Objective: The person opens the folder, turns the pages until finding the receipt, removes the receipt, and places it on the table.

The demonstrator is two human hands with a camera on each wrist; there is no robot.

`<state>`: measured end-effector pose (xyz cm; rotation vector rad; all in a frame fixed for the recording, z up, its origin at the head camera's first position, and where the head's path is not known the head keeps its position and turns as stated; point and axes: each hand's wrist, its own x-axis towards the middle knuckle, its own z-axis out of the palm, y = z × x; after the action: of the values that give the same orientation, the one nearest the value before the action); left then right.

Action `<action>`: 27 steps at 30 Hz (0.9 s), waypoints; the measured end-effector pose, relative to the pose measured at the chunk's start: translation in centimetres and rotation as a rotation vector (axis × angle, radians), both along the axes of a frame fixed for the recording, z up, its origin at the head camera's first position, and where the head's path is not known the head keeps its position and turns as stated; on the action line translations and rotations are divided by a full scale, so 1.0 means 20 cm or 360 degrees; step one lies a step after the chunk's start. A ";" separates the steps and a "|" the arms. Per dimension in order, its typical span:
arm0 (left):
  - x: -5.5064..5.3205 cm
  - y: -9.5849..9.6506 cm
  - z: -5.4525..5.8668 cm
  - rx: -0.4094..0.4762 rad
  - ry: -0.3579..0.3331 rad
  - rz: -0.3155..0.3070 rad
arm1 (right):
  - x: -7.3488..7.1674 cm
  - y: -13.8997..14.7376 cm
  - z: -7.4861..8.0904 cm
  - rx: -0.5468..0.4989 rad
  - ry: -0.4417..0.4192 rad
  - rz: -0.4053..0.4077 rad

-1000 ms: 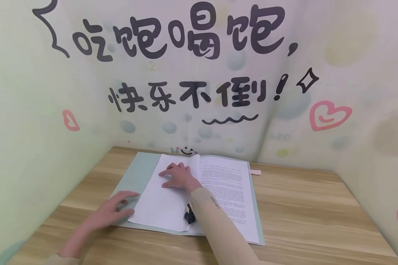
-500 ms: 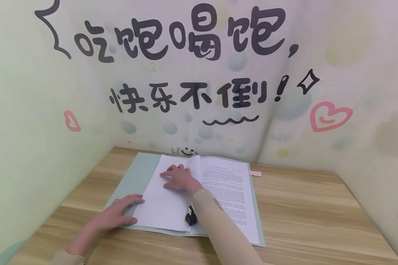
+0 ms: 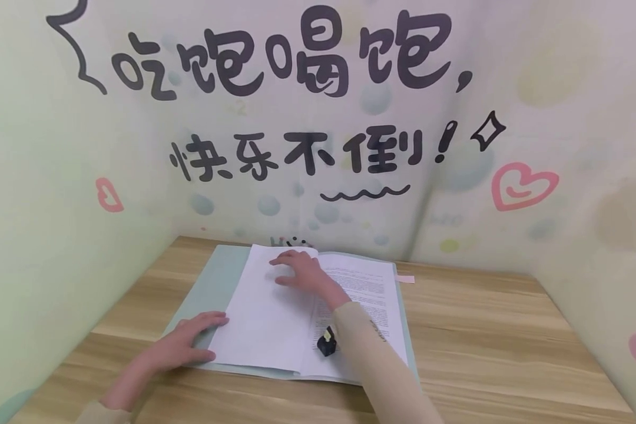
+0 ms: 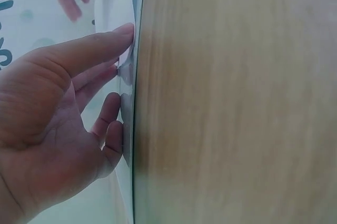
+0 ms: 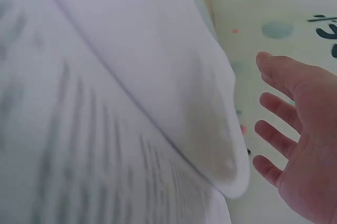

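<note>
light-blue folder (image 3: 217, 280) | lies open | blank white page (image 3: 262, 330) | covers most of folder's left side, inner edge bowed | printed page (image 3: 375, 284) | lies on folder's right side | pink tab (image 3: 406, 279) | juts past folder's right edge

Shows light brown wood grain across the counter (image 3: 509, 341); bears a pale blue folder (image 3: 214, 282), spread open near the back edge, with a pink tab (image 3: 406, 279) jutting from its right side.
</note>
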<state>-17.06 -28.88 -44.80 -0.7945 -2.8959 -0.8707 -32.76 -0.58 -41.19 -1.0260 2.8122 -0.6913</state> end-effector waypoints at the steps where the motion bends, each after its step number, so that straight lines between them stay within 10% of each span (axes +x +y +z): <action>1: 0.00 0.00 0.00 -0.0005 0.0007 -0.0002 | 0.00 0.03 0.01 -0.0038 0.0002 -0.0008; 27: -0.02 -0.02 -0.03 -0.0019 0.0005 -0.0030 | -0.05 0.76 -0.02 -0.0473 0.0014 -0.0416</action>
<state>-17.55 -29.20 -45.33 -0.8244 -2.8985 -0.8538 -33.79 14.52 -41.63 -0.6957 2.9418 -1.1630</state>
